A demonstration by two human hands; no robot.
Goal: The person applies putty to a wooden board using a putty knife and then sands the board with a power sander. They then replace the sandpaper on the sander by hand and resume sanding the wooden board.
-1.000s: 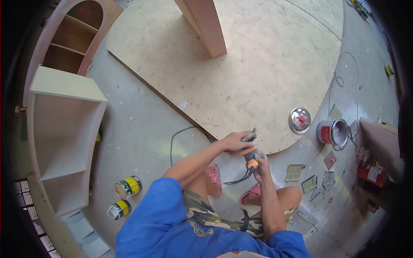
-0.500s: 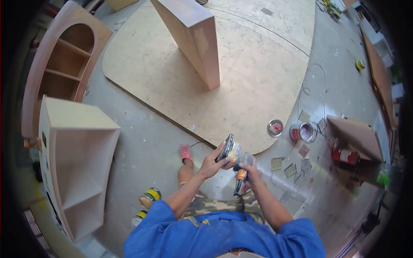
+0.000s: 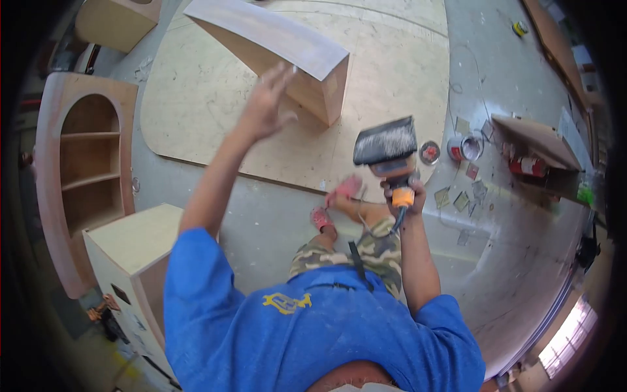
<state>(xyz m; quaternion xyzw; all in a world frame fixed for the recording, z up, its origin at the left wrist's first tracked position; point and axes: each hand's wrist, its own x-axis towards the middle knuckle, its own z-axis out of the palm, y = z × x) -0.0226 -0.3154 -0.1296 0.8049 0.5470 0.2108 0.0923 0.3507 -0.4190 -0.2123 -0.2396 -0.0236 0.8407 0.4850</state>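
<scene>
My right hand (image 3: 406,193) grips the body of a sander (image 3: 387,142), whose dusty dark pad is turned up and faces the camera. A cable hangs from the orange end of the tool. My left hand (image 3: 266,101) is raised and empty, its fingers spread and slightly blurred. Behind it in the view stands a tall wooden box piece (image 3: 281,42) with a pale top edge. That piece rests on a large wooden panel (image 3: 215,111) with a rounded corner.
At the left are an arched shelf unit (image 3: 91,157) and a pale cabinet (image 3: 134,238). An open can (image 3: 465,148), its lid (image 3: 429,153), square pads (image 3: 461,201) and a red cylinder (image 3: 528,166) lie at the right. A cable crosses the floor.
My left hand has let go of the sander and risen to the upper left. My right hand has moved right and up with the tool, turning its pad upward. The view and my feet have shifted.
</scene>
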